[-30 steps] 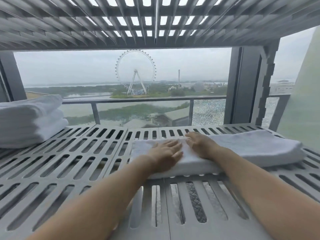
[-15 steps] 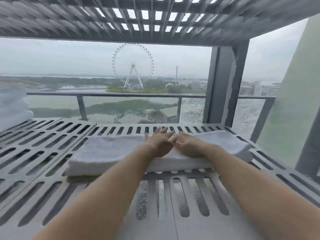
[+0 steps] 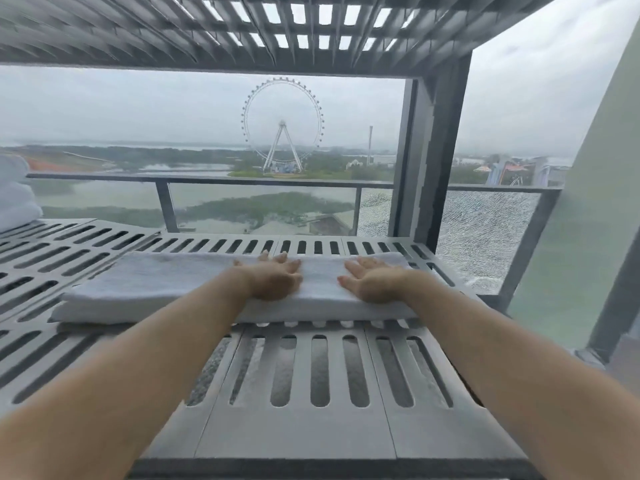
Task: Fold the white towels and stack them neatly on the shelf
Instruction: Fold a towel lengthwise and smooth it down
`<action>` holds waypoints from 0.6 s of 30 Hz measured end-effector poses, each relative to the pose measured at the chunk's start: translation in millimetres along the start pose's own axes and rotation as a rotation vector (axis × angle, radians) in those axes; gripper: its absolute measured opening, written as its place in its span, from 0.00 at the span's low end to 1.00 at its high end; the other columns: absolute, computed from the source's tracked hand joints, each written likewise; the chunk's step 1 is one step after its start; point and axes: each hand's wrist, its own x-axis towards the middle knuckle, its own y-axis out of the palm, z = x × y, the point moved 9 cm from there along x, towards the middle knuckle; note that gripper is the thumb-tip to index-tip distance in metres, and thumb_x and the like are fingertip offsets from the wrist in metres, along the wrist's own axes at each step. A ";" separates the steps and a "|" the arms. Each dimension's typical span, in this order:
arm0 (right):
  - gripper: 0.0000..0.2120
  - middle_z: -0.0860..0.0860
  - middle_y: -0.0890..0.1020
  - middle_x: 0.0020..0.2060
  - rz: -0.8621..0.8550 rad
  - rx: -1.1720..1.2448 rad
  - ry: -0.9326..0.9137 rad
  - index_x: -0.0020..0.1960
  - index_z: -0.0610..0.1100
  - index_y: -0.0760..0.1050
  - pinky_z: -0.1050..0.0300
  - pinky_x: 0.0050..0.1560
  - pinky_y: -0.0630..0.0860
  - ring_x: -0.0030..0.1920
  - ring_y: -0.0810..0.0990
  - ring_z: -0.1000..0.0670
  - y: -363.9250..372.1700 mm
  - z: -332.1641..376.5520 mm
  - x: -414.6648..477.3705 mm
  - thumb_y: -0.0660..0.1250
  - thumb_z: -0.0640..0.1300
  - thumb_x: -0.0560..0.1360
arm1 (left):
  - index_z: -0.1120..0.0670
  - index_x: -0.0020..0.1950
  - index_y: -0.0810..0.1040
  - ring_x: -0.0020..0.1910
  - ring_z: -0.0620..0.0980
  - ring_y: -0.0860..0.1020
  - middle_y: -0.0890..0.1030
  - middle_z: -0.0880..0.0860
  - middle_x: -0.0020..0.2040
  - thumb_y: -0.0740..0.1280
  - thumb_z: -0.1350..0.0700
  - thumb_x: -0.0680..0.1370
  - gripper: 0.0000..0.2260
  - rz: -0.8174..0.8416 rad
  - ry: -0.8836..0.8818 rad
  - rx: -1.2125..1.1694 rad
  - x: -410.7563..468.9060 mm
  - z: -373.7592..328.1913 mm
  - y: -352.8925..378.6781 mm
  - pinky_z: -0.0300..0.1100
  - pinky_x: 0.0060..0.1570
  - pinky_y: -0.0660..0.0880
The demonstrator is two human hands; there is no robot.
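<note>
Left hand [image 3: 275, 280]: palm down, fingers spread flat on the towel, gripping nothing; forearm stretched forward.
Right hand [image 3: 372, 280]: flat and open too, pressing on the towel's right part, fingers angled left; apart from the left hand.
Towel [image 3: 166, 284]: white, folded into a long band, lying flat on the slotted shelf [image 3: 311, 375]; long axis runs left to right.
Towel stack [image 3: 15, 195]: far left edge, on the same shelf.

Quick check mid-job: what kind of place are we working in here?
Probably a high-rise balcony or terrace, perhaps at a hotel: a glass railing overlooks a distant Ferris wheel and water, and folded white towels lie on a slatted grey shelf.
</note>
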 end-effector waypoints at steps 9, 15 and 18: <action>0.29 0.54 0.46 0.76 -0.138 -0.016 -0.074 0.74 0.58 0.45 0.38 0.72 0.41 0.75 0.42 0.48 3.5 -5.6 -5.5 0.39 0.65 0.76 | 0.36 0.74 0.46 0.75 0.48 0.43 0.45 0.43 0.77 0.42 0.37 0.79 0.23 -0.072 0.123 -0.023 -3.5 -48.4 11.8 0.65 0.69 0.39; 0.27 0.53 0.51 0.76 -0.151 -0.002 -0.090 0.75 0.54 0.48 0.38 0.73 0.46 0.75 0.47 0.48 -1.3 -0.2 -14.7 0.44 0.61 0.78 | 0.35 0.73 0.46 0.75 0.47 0.47 0.47 0.44 0.77 0.42 0.33 0.76 0.25 -0.074 0.107 0.006 -26.9 -5.4 10.1 0.59 0.72 0.45; 0.25 0.51 0.57 0.75 -0.186 -0.029 -0.063 0.74 0.49 0.54 0.43 0.73 0.51 0.74 0.54 0.48 -10.8 11.7 -18.1 0.46 0.57 0.79 | 0.36 0.74 0.46 0.75 0.47 0.48 0.47 0.44 0.77 0.38 0.29 0.71 0.31 -0.076 0.128 0.026 -46.0 18.2 9.6 0.56 0.73 0.45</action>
